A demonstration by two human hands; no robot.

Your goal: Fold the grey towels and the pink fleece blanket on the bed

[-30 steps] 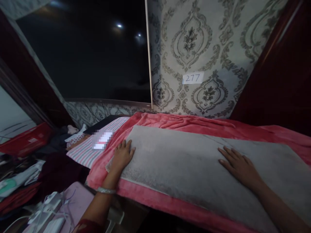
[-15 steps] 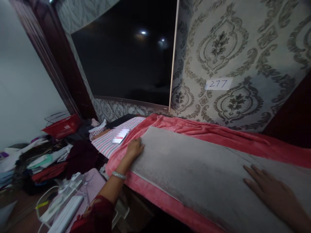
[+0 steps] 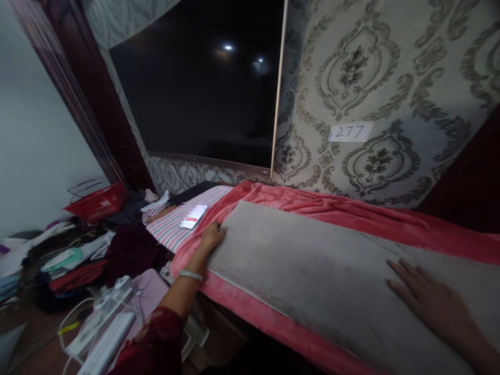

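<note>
A long, flat grey cloth (image 3: 304, 265) with straight edges lies over a pink-red plush blanket (image 3: 269, 323). At the cloth's left end, near the corner, my left hand (image 3: 212, 238) has its fingers curled at the edge, with the thumb side against it. My right hand (image 3: 425, 294) rests flat on top of the grey surface at the right, palm down and fingers stretched out. A faint crease runs through the cloth just beyond my right fingertips.
Left of my left hand, a phone (image 3: 195, 216) with a lit screen lies on a striped cloth (image 3: 167, 229). Piled clothes (image 3: 78, 260), a red basket (image 3: 97, 203) and a power strip (image 3: 105, 307) with cables are further left. A large television (image 3: 203, 88) hangs behind.
My left hand has shifted slightly left along the cloth's end. My right hand stays flat, in nearly the same spot. The view has moved a little.
</note>
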